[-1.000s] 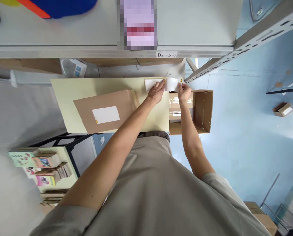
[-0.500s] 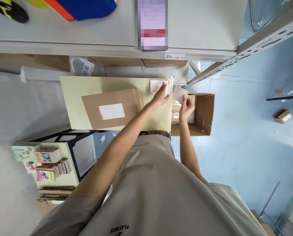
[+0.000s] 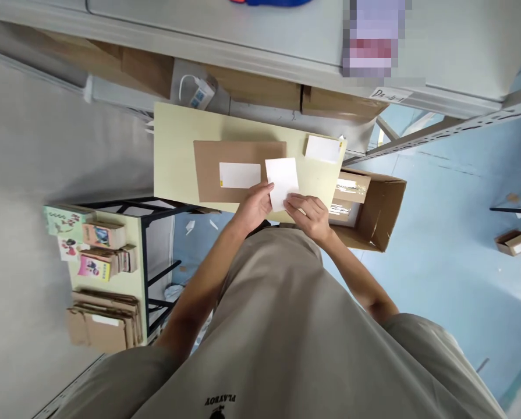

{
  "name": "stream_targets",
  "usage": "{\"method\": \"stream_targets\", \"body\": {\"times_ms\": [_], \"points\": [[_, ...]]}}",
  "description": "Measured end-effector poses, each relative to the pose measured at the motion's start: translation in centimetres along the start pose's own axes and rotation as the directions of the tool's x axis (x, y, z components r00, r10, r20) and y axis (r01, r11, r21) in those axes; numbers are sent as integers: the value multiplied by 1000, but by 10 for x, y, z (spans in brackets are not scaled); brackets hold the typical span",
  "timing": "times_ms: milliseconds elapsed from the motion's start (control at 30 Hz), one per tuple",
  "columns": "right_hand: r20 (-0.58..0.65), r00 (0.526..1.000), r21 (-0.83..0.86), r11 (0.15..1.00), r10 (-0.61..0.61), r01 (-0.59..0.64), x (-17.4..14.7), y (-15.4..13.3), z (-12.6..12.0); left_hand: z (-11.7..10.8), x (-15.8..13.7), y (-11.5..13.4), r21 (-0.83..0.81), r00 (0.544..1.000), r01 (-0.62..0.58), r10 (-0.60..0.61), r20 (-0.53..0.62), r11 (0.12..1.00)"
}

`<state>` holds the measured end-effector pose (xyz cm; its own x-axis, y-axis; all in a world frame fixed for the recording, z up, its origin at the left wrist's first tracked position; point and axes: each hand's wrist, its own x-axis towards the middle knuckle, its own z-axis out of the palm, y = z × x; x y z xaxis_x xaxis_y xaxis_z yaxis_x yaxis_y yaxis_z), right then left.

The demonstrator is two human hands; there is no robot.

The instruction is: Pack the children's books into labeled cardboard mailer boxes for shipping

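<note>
A white label sheet (image 3: 282, 177) is pinched between both hands, over the front part of the pale yellow table (image 3: 173, 157). My left hand (image 3: 255, 205) grips its lower left edge. At the lower right corner, my right hand (image 3: 310, 213) has its fingers closed on it. Just behind and left of the sheet lies a flat brown cardboard parcel (image 3: 208, 189), bearing a white label (image 3: 240, 175) with a small yellow mark. Another white label or small pile of them (image 3: 321, 149) rests at the table's back right corner.
An open carton (image 3: 385, 209) with parcels inside stands right of the table. A grey metal shelf (image 3: 286, 58) runs across the back. To the left, a side table (image 3: 131, 279) carries books (image 3: 105, 234) and flattened cardboard (image 3: 105, 326). A small box (image 3: 513, 241) lies on the floor.
My right hand has brought the label sheet left, over the table. My left hand has left the label at the corner and now grips this sheet too. The camera view has turned slightly.
</note>
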<state>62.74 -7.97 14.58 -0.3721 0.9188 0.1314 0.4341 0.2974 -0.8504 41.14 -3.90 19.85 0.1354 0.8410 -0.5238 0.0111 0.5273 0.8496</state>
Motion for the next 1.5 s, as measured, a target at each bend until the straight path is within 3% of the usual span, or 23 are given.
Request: {"method": "stream_targets", "body": {"times_ms": [67, 133, 233, 300, 400, 500, 667, 867, 1167, 1333, 1400, 1500], "points": [[-24, 998, 74, 996, 49, -48, 7, -18, 8, -16, -3, 0, -19, 1000, -11, 10, -9, 1000], [-136, 970, 235, 958, 200, -165, 18, -40, 18, -36, -5, 2, -14, 999, -32, 31, -25, 999], [-237, 810, 559, 758, 536, -337, 41, -67, 34, -77, -9, 9, 13, 998, -56, 56, -35, 998], [-221, 717, 689, 626, 661, -366, 59, -78, 43, -105, -14, 12, -20, 998, -60, 60, -13, 998], [-219, 679, 739, 574, 701, -354, 81, -85, 53, -143, -18, 11, -98, 999, -47, 45, -25, 994], [-226, 680, 719, 590, 698, -367, 96, -95, 62, -173, -20, 7, -109, 998, -14, 8, -57, 994], [-215, 684, 658, 620, 698, -427, 114, -121, 84, -210, -28, 10, -91, 999, -22, 27, 46, 996], [-246, 634, 673, 600, 733, -433, 130, -141, 111, -248, -44, 24, -36, 992, -74, 77, 98, 997], [-266, 614, 636, 614, 743, -468, 138, -153, 134, -278, -40, 26, -11, 988, -97, 98, 116, 995], [-240, 681, 444, 703, 691, -556, 133, -146, 153, -284, -47, 37, -11, 966, -170, 168, 196, 985], [-277, 737, 280, 786, 616, -551, 131, -153, 160, -286, -49, 39, 2, 961, -195, 190, 202, 981], [-305, 853, 71, 903, 424, -423, 128, -181, 167, -288, -49, 37, 27, 950, -247, 236, 205, 969]]}}
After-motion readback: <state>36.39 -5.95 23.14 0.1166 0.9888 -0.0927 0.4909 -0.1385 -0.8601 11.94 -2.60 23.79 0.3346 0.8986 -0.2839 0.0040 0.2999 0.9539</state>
